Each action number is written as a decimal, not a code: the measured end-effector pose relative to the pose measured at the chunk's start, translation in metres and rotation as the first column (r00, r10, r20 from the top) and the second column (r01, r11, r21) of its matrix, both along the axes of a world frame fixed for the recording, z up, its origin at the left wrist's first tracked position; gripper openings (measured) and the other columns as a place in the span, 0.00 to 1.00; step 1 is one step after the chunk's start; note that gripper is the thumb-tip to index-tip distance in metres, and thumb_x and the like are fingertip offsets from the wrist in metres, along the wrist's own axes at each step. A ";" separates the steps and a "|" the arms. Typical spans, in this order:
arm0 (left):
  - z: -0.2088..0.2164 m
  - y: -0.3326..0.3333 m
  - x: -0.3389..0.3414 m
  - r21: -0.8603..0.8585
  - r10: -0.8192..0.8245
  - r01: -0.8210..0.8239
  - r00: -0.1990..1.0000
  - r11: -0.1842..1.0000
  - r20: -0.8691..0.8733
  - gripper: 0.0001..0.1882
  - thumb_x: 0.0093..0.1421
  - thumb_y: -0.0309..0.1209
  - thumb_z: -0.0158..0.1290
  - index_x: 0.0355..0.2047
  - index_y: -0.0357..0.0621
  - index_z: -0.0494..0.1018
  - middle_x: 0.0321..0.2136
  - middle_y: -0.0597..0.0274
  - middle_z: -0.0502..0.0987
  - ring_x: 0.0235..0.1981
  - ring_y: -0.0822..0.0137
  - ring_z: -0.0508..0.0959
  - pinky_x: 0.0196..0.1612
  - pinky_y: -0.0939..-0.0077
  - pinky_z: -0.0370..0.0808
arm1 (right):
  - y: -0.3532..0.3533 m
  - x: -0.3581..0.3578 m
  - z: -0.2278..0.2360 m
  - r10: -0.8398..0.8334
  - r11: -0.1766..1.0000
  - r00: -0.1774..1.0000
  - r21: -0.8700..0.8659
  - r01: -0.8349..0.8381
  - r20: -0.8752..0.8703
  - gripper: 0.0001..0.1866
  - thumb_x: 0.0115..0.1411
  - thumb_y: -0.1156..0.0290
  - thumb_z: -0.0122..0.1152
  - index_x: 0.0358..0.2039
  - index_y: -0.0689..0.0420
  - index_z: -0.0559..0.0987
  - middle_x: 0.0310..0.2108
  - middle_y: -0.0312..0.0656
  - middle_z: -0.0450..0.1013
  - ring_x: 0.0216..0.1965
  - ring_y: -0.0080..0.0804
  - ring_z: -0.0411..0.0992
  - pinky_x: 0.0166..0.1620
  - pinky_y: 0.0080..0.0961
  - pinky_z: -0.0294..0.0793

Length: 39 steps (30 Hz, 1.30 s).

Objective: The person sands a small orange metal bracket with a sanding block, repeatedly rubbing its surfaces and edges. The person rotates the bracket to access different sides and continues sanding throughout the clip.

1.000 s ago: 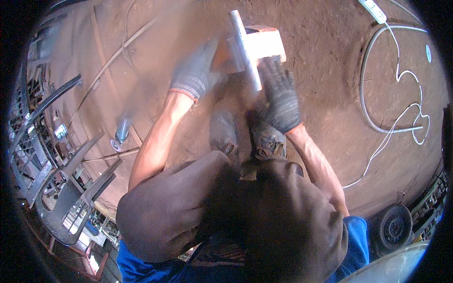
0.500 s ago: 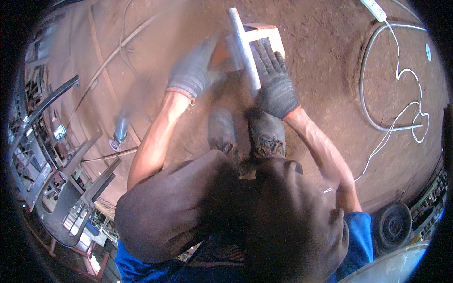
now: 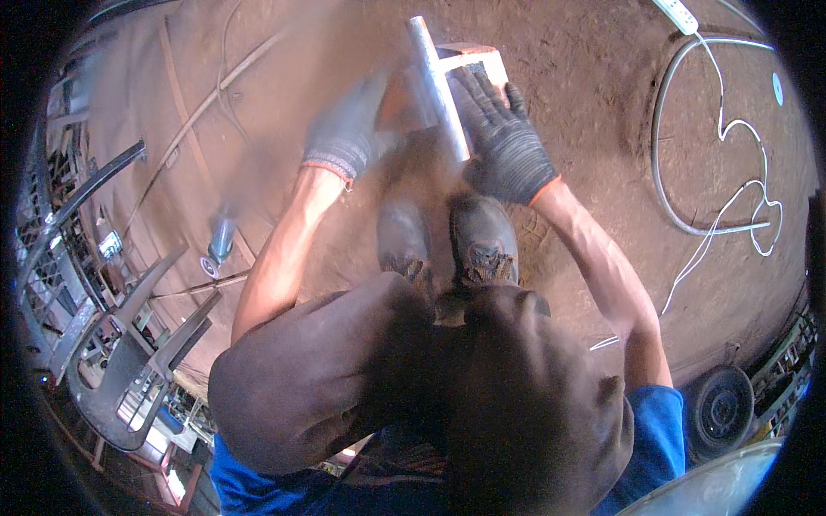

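A bright metal tube (image 3: 437,86) lies slantwise at the top middle, across a boxy piece (image 3: 495,62) with brownish sides and a brightly lit edge. My right hand (image 3: 508,142), in a dark grey knitted glove with an orange cuff, rests beside the tube. Its fingers are stretched out flat over the boxy piece, touching it. On the other side, my left hand (image 3: 344,133) wears the same kind of glove and is at the left end of the boxy piece. A hazy smear blurs its fingers, so its grip is hidden.
A blue angle grinder (image 3: 221,241) lies on the floor to the left. Plastic chair (image 3: 120,387) and metal racks stand at the lower left. On the right are a bent grey pipe (image 3: 658,146), a white cable (image 3: 761,172) with a power strip (image 3: 678,15), and a wheel (image 3: 721,413).
My right hand has shifted slightly, its wrist moving a little right and up, with the fingers spreading somewhat. The tube appears moved slightly left. My left hand stays nearly in place.
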<state>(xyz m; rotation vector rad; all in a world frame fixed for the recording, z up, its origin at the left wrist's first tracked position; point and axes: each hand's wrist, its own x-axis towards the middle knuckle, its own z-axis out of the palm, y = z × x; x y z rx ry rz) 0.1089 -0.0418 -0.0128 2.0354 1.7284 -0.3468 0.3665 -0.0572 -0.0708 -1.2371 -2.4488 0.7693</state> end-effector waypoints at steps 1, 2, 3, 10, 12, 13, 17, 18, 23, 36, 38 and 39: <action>0.002 0.000 -0.002 0.008 0.002 -0.002 1.000 1.000 0.003 0.57 0.49 0.52 0.71 0.72 0.41 0.56 0.68 0.44 0.65 0.66 0.49 0.70 0.67 0.61 0.69 | 0.009 0.005 -0.010 -0.038 0.999 0.999 0.034 0.038 0.002 0.54 0.48 0.62 0.70 0.75 0.50 0.55 0.75 0.48 0.54 0.77 0.45 0.50 0.73 0.62 0.44; 0.004 -0.002 -0.003 0.010 -0.002 0.002 1.000 1.000 0.002 0.57 0.49 0.52 0.71 0.72 0.40 0.56 0.68 0.44 0.65 0.66 0.49 0.70 0.67 0.61 0.70 | 0.022 0.009 -0.016 -0.081 0.995 0.997 0.060 0.081 -0.002 0.55 0.47 0.63 0.70 0.75 0.49 0.55 0.75 0.48 0.53 0.76 0.45 0.51 0.74 0.61 0.43; 0.006 -0.002 -0.003 0.006 0.003 -0.003 1.000 1.000 -0.001 0.57 0.49 0.52 0.71 0.72 0.40 0.56 0.68 0.44 0.65 0.66 0.48 0.70 0.67 0.61 0.69 | 0.031 0.009 -0.022 -0.170 0.985 0.983 0.011 0.170 0.062 0.54 0.48 0.64 0.69 0.75 0.50 0.55 0.76 0.49 0.52 0.76 0.46 0.51 0.74 0.60 0.41; 0.000 0.001 -0.004 -0.006 0.005 -0.005 1.000 1.000 0.002 0.57 0.49 0.52 0.71 0.71 0.38 0.58 0.68 0.42 0.64 0.67 0.49 0.68 0.68 0.62 0.68 | -0.025 -0.003 -0.021 -0.324 0.943 0.945 -0.069 0.326 0.035 0.50 0.51 0.66 0.63 0.75 0.54 0.55 0.77 0.50 0.49 0.78 0.48 0.46 0.74 0.63 0.38; -0.003 -0.002 -0.001 -0.029 0.005 -0.005 1.000 1.000 -0.003 0.57 0.49 0.52 0.71 0.71 0.37 0.58 0.68 0.42 0.64 0.67 0.49 0.68 0.68 0.62 0.67 | -0.035 -0.008 -0.017 -0.366 0.926 0.930 -0.087 0.367 0.024 0.50 0.52 0.65 0.63 0.75 0.55 0.55 0.76 0.51 0.51 0.77 0.49 0.46 0.73 0.64 0.39; 0.000 -0.003 -0.002 -0.027 0.008 -0.008 1.000 1.000 -0.009 0.57 0.49 0.52 0.71 0.71 0.37 0.57 0.68 0.42 0.64 0.68 0.49 0.68 0.69 0.62 0.67 | -0.047 -0.016 -0.005 -0.289 0.955 0.957 -0.078 0.288 -0.012 0.49 0.52 0.65 0.63 0.75 0.55 0.55 0.76 0.51 0.51 0.77 0.50 0.46 0.73 0.64 0.40; 0.007 0.006 0.003 -0.066 0.034 -0.033 0.999 0.997 0.007 0.57 0.49 0.51 0.72 0.71 0.35 0.57 0.68 0.42 0.64 0.69 0.49 0.66 0.70 0.62 0.65 | -0.029 -0.006 -0.013 -0.334 0.937 0.941 -0.090 0.338 0.059 0.49 0.52 0.64 0.63 0.75 0.54 0.55 0.76 0.53 0.51 0.78 0.51 0.44 0.73 0.63 0.40; 0.006 0.008 0.006 -0.071 0.040 -0.038 0.999 0.997 0.022 0.58 0.48 0.51 0.72 0.71 0.35 0.57 0.68 0.42 0.64 0.69 0.49 0.66 0.70 0.62 0.65 | -0.026 -0.002 -0.017 -0.425 0.895 0.903 -0.119 0.429 0.064 0.49 0.52 0.64 0.63 0.75 0.54 0.55 0.76 0.53 0.50 0.78 0.51 0.44 0.73 0.63 0.39; 0.009 0.000 -0.003 -0.048 0.044 -0.043 0.999 0.998 0.014 0.58 0.48 0.50 0.73 0.71 0.35 0.57 0.68 0.41 0.64 0.68 0.49 0.67 0.70 0.62 0.65 | -0.031 -0.005 -0.013 -0.271 0.962 0.962 -0.037 0.272 0.015 0.45 0.55 0.66 0.60 0.74 0.55 0.57 0.74 0.53 0.54 0.77 0.51 0.48 0.74 0.57 0.42; -0.001 -0.004 -0.010 0.021 0.012 -0.013 1.000 1.000 0.022 0.58 0.46 0.51 0.73 0.71 0.37 0.58 0.68 0.43 0.65 0.68 0.49 0.67 0.70 0.62 0.66 | -0.010 0.001 -0.003 -0.066 0.997 0.995 -0.044 0.069 0.071 0.54 0.50 0.60 0.68 0.75 0.57 0.53 0.76 0.51 0.50 0.76 0.52 0.49 0.73 0.59 0.47; -0.001 -0.001 -0.006 0.006 0.020 -0.020 1.000 1.000 0.016 0.58 0.46 0.51 0.73 0.71 0.37 0.58 0.68 0.43 0.65 0.68 0.50 0.67 0.69 0.62 0.66 | 0.018 0.014 -0.023 -0.251 0.964 0.966 -0.077 0.255 0.063 0.54 0.49 0.62 0.68 0.75 0.55 0.53 0.76 0.51 0.51 0.76 0.50 0.49 0.74 0.58 0.47; -0.001 0.000 -0.007 -0.005 0.023 -0.023 1.000 1.000 0.008 0.58 0.46 0.51 0.73 0.71 0.36 0.59 0.68 0.43 0.65 0.68 0.50 0.67 0.69 0.62 0.66 | 0.021 0.007 -0.025 -0.259 0.966 0.965 0.005 0.259 -0.050 0.53 0.51 0.62 0.67 0.76 0.52 0.53 0.76 0.48 0.52 0.76 0.46 0.51 0.74 0.59 0.46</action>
